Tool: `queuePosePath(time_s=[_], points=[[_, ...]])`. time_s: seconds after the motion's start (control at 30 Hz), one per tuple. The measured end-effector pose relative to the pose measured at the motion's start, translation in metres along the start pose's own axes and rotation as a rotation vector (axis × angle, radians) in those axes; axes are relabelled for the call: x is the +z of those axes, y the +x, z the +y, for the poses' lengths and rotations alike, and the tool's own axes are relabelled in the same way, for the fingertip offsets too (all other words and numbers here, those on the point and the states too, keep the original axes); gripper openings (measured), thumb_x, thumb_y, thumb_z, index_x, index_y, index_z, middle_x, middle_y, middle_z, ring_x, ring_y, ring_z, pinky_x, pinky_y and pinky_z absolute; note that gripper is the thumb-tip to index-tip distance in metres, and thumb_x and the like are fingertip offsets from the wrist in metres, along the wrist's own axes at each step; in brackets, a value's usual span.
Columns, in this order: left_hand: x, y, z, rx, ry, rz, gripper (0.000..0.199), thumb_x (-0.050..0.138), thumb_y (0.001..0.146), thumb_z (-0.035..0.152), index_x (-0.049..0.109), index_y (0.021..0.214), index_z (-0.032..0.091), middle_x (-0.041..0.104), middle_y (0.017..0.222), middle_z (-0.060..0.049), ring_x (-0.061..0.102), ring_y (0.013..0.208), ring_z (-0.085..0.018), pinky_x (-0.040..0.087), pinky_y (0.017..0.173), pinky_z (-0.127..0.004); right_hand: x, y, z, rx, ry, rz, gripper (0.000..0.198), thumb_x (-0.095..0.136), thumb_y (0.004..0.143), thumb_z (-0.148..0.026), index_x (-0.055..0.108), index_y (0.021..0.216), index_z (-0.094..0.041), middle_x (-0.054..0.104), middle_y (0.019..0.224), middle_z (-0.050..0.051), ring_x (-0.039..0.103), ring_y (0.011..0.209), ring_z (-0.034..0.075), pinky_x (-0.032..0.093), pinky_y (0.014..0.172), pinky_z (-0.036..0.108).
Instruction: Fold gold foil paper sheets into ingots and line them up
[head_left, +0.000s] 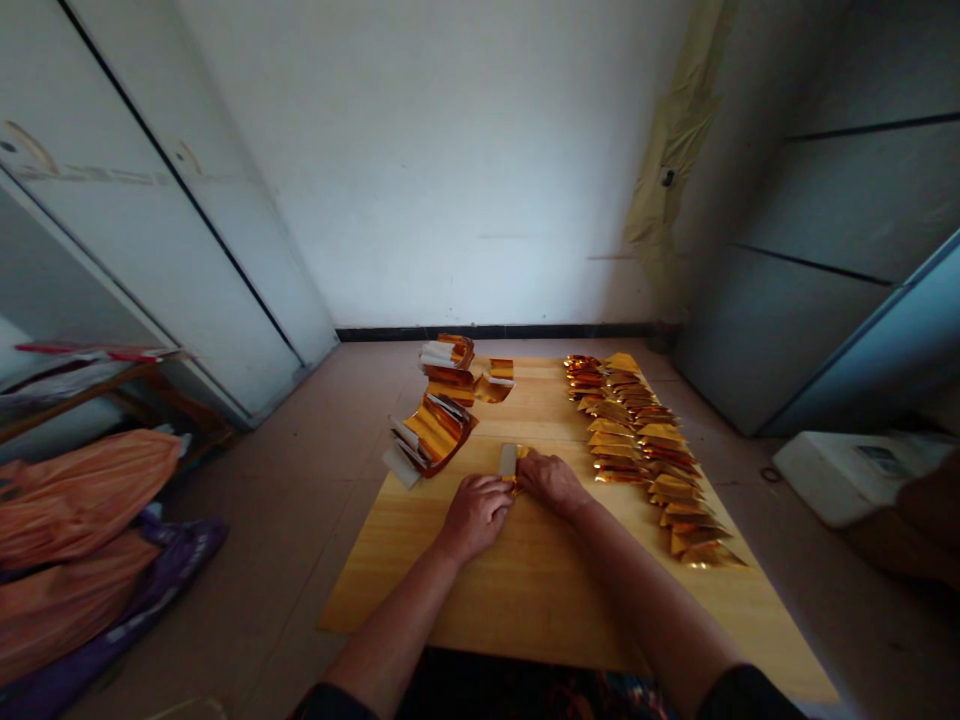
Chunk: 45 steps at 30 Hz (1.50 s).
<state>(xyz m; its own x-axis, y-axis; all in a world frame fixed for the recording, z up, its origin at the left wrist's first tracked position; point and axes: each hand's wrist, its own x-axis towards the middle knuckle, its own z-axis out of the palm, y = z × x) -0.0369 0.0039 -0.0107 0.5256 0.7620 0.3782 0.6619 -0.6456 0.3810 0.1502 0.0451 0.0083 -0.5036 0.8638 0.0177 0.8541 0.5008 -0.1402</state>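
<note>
Near the middle of the wooden board (420,590), both hands meet at a small sheet of gold foil paper (508,460) with a pale grey side facing up. My left hand (478,515) has its fingers closed at the sheet's near left edge. My right hand (551,482) is closed on the sheet's right side, where a strip of gold shows. The fingertips partly hide the sheet. To the left lie stacks of curled gold paper sheets (435,430). Over on the right are rows of folded gold paper pieces (611,435), overlapping one another.
Another curled stack (448,355) and a few loose gold sheets (495,383) lie at the board's far left. Grey cabinets (150,200) stand left, with orange bags (82,500) on the floor. A white box (832,475) sits on the right.
</note>
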Motion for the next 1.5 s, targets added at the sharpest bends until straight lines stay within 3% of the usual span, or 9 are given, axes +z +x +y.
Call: queuePosePath(time_s=[0.23,0.37,0.63,0.8,0.97,1.1,1.23,1.37,1.5], points=[[-0.002,-0.002,0.004,-0.059,-0.039,-0.006,0.036,0.056,0.070,0.009,0.061,0.103,0.022,0.067,0.109,-0.005,0.059,0.105,-0.020,0.044,0.095,-0.036,0.000,-0.002,-0.002,0.002,0.002,0.010,0.027,0.036,0.097,-0.031,0.059,0.099,-0.018,0.063,0.097,0.008,0.061,0.081,0.015,0.040,0.071,0.024],[-0.004,-0.001,0.006,-0.023,-0.007,-0.048,0.042,0.055,0.071,0.009,0.061,0.110,0.022,0.065,0.117,-0.005,0.057,0.109,-0.021,0.042,0.098,-0.039,0.001,0.000,-0.003,0.025,-0.006,-0.006,0.026,0.038,0.096,-0.031,0.060,0.099,-0.018,0.063,0.097,0.009,0.061,0.082,0.015,0.040,0.072,0.024],[-0.004,0.000,0.007,0.038,0.038,-0.039,0.034,0.053,0.074,0.011,0.066,0.103,0.025,0.065,0.115,-0.004,0.057,0.107,-0.020,0.044,0.093,-0.038,0.005,-0.002,-0.003,0.073,0.094,0.087,0.016,0.049,0.090,-0.028,0.061,0.089,-0.018,0.062,0.092,0.005,0.059,0.078,0.014,0.038,0.069,0.023],[-0.006,0.000,0.010,0.016,0.088,-0.068,0.034,0.052,0.076,0.012,0.064,0.105,0.026,0.059,0.125,-0.004,0.055,0.111,-0.020,0.042,0.093,-0.037,0.011,-0.001,0.000,0.114,0.237,0.174,0.010,0.052,0.086,-0.020,0.062,0.084,-0.018,0.061,0.086,0.003,0.058,0.073,0.012,0.038,0.067,0.021],[-0.008,0.000,0.015,0.009,0.127,-0.109,0.035,0.052,0.076,0.012,0.061,0.107,0.027,0.060,0.125,-0.002,0.051,0.116,-0.019,0.038,0.093,-0.037,0.013,-0.001,0.003,0.116,0.346,0.210,0.011,0.052,0.083,-0.012,0.061,0.080,-0.018,0.061,0.083,0.003,0.057,0.074,0.012,0.039,0.067,0.021],[-0.008,0.000,0.017,-0.003,0.151,-0.104,0.032,0.053,0.076,0.013,0.061,0.105,0.025,0.062,0.122,-0.003,0.051,0.116,-0.020,0.036,0.092,-0.039,0.014,-0.003,0.005,0.096,0.415,0.221,0.002,0.062,0.076,-0.018,0.061,0.078,-0.018,0.060,0.081,0.002,0.055,0.071,0.012,0.040,0.064,0.021],[-0.006,0.002,0.019,-0.009,0.166,-0.083,0.025,0.055,0.078,0.016,0.062,0.101,0.025,0.063,0.119,-0.004,0.052,0.113,-0.020,0.035,0.090,-0.039,0.013,-0.002,0.005,0.128,0.454,0.221,0.009,0.061,0.072,-0.012,0.062,0.079,-0.017,0.060,0.083,0.002,0.055,0.073,0.012,0.041,0.065,0.021],[-0.004,0.005,0.019,-0.014,0.168,-0.052,0.014,0.055,0.082,0.021,0.063,0.093,0.025,0.066,0.114,-0.003,0.055,0.108,-0.019,0.034,0.089,-0.040,0.010,-0.001,0.008,0.127,0.421,0.218,0.016,0.054,0.074,-0.004,0.064,0.079,-0.016,0.062,0.084,0.004,0.056,0.079,0.013,0.040,0.072,0.022],[0.000,0.009,0.017,-0.020,0.190,0.004,0.008,0.056,0.083,0.025,0.064,0.083,0.024,0.069,0.105,-0.003,0.058,0.100,-0.019,0.034,0.090,-0.041,0.005,-0.010,0.007,0.061,0.247,0.267,0.015,0.053,0.084,-0.016,0.067,0.087,-0.021,0.066,0.093,0.004,0.053,0.093,0.017,0.036,0.081,0.027]])
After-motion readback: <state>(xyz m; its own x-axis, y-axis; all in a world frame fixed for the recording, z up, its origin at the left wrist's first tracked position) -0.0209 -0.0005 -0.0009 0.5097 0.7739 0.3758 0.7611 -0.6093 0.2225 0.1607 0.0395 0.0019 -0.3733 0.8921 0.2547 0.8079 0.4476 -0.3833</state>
